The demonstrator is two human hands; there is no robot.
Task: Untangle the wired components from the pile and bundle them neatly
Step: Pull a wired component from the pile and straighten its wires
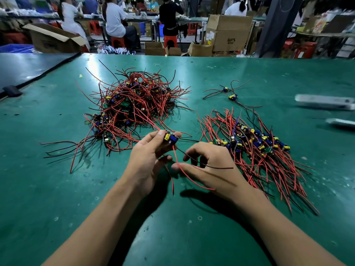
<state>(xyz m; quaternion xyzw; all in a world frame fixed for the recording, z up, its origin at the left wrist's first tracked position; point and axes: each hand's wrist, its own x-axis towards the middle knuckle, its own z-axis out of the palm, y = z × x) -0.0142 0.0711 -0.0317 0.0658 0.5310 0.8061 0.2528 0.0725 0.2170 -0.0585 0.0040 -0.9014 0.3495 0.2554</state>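
At the near middle of the green tabletop (57, 189), entries are running from the hands outward.

Left hand (148, 156): pinching one component (171, 138), a small board with blue and yellow parts, between thumb and fingertips, and holding it up just off the surface.

Right hand (207, 166): fingers are curling round that component's two trailing wires, the red lead (184, 173) lying across the thumb and the black lead (211, 166) passing under the forefinger and sticking out to the right.

Tangled pile (132, 106): lying beyond the left hand, a dense knot of red and black wires and boards. Another red wire is running from the held component back to the pile's near edge; whether it is snagged there cannot be told.

Sorted group (255, 150): lying just right of the right hand, boards clustered together, wires fanning toward the person.

Two loose components (230, 94): sitting apart, behind the sorted group.

Pale objects (324, 101): lying at the far right edge, too blurred to name.

Step in hand, as judged: one piece is being freed and its leads straightened. The next move is probably calling for drawing the leads straight, easing the back wire clear without dragging the pile, then laying the piece alongside the sorted group with the boards aligned.
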